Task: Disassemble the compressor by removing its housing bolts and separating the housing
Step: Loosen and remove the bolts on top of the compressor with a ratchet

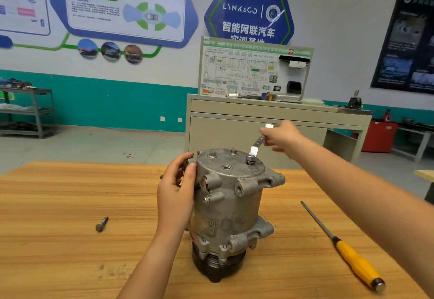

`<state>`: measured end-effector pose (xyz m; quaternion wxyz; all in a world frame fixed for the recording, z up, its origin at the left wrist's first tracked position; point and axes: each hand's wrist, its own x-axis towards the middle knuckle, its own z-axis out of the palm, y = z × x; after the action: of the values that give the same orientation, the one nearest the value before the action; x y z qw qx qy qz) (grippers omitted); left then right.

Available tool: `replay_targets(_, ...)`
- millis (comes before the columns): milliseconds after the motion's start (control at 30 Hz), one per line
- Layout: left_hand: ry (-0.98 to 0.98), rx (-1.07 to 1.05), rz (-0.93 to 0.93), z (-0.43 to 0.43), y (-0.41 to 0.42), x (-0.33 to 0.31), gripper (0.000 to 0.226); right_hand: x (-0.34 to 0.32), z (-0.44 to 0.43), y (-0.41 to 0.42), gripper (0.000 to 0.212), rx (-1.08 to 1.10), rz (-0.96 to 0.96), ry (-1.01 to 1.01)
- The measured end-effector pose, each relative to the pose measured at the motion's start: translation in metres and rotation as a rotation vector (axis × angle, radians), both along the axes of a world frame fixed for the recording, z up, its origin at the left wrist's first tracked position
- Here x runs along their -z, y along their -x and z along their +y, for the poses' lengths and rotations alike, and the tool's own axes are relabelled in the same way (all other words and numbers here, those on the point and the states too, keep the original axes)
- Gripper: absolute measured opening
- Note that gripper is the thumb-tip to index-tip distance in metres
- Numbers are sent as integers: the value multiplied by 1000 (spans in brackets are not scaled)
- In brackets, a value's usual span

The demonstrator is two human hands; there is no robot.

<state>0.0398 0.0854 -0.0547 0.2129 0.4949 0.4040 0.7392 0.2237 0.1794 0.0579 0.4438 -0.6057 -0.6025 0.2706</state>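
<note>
The grey cast-metal compressor [230, 204] stands upright on the grained wooden table [58, 204]. The left hand [175, 195] curls its fingers round the rounded side. The right hand [284, 137] grips a shiny wrench [258, 141] set on a top bolt [250, 157].

The compressor [230, 204] stands upright mid-table [58, 204] and blocks the centre. The left hand [176, 195] grips its left flank, its forearm closing the near-left approach, and the right forearm slants in from the near right to the right hand [281, 139], which holds a wrench [259, 139] on the far-right top bolt. The wood on the left lies open but for one loose bolt [101, 224] well apart from the compressor, a screwdriver [347, 249] lies diagonally on the right below the forearm, and two top bolts [212, 154] at the cover's far left stand uncovered from above.
</note>
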Motion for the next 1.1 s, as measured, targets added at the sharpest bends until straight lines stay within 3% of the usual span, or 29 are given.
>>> replay_targets(100,7,-10,11,-1,0,-1,25,-24,14,49,18,-179,-424,45)
replay_targets(200,16,-25,23,-1,1,-2,25,-35,-10,104,19,-439,-726,-5)
replay_targets(267,13,-36,34,-1,1,-3,24,-28,-46,131,21,-527,-913,-195)
replay_targets(333,22,-84,64,0,2,-1,24,-11,-90,135,38,-512,-987,-453)
replay_targets(400,44,-80,65,2,2,2,20,9,-131,116,56,-515,-804,-637)
replay_targets(467,33,29,-8,-1,-1,0,16,27,-163,85,52,-607,-417,-689)
replay_targets(633,9,-4,-11,3,-2,1,25,67,-175,8,47,-384,540,-696)
replay_targets(767,19,20,-35,3,-1,4,26,69,-150,-24,34,-294,924,-622)
replay_targets(900,17,23,-30,1,-1,2,25,59,-95,-37,25,53,931,-459)
replay_targets(1000,19,21,-31,0,-2,1,25,51,-37,-36,14,249,586,-308)
replay_targets(1100,1,14,-33,-1,-3,0,25,34,6,-16,47,236,235,-229)
